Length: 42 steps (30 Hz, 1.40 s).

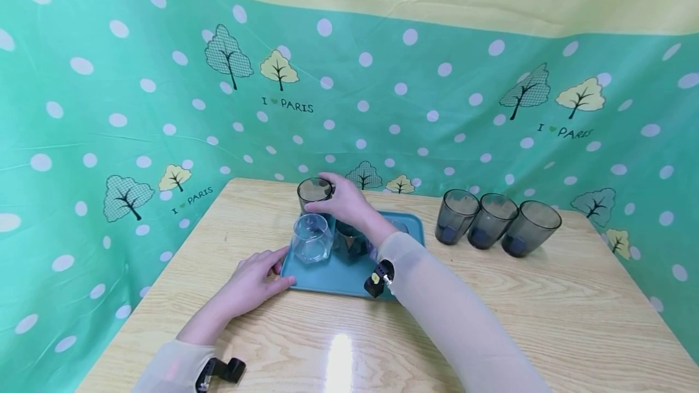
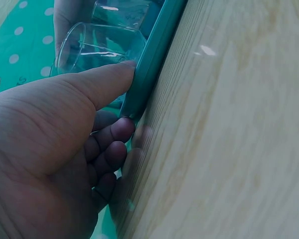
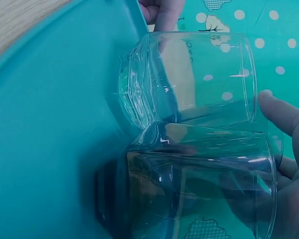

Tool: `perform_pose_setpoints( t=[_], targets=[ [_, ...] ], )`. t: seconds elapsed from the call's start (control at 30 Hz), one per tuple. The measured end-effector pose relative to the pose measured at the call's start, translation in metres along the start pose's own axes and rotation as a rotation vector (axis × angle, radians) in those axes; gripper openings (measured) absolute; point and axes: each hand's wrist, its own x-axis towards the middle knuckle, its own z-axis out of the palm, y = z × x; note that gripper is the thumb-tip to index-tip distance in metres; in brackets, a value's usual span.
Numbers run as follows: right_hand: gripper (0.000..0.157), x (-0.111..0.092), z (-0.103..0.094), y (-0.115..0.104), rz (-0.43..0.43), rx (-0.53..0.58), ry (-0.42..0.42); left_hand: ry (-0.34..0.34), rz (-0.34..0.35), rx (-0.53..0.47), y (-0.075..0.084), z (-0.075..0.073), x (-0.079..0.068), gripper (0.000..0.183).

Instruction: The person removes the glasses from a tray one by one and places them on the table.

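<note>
Nearest the lens, a small black clip-like gadget (image 1: 221,372) sat by the left sleeve on the pale wooden table (image 1: 546,296). Just beyond it, the left hand (image 1: 252,281) pinched the near-left corner of the flat teal plastic tray (image 1: 327,278), thumb on the rim and fingers curled beneath the edge, as the left wrist view showed. On that tray stood a clear faceted glass tumbler (image 1: 312,238) right at the left edge, with a dark smoky glass cup (image 1: 349,241) just beside it. Further back, the right hand (image 1: 345,202) reached across and gripped the rim of another smoky grey glass cup (image 1: 314,193) at the tray's far-left corner, fingers wrapped around its top. Off to the right, well apart from the tray, three smoky grey glass cups (image 1: 494,220) stood in a row, touching. Behind everything hung the green polka-dot cloth (image 1: 109,108) with trees.
</note>
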Motion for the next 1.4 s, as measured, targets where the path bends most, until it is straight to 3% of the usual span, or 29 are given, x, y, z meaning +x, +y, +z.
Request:
perform_pose_setpoints(
  t=[0.47, 0.77, 1.13, 1.4],
  targets=[
    [0.091, -0.003, 0.000, 0.002, -0.020, -0.008, 0.039, 0.002, 0.005, 0.006, -0.001, 0.001, 0.001, 0.073],
    [0.090, -0.004, -0.005, 0.001, -0.025, 0.042, 0.129, 0.004, 0.014, 0.002, -0.001, 0.001, 0.002, 0.074],
    [0.086, -0.017, -0.035, -0.012, -0.051, 0.157, 0.208, 0.006, 0.012, 0.001, -0.002, 0.002, 0.002, 0.075],
    [0.089, -0.030, -0.058, -0.022, -0.046, 0.156, 0.239, 0.009, 0.018, -0.001, 0.000, 0.001, 0.000, 0.076]
  ],
)
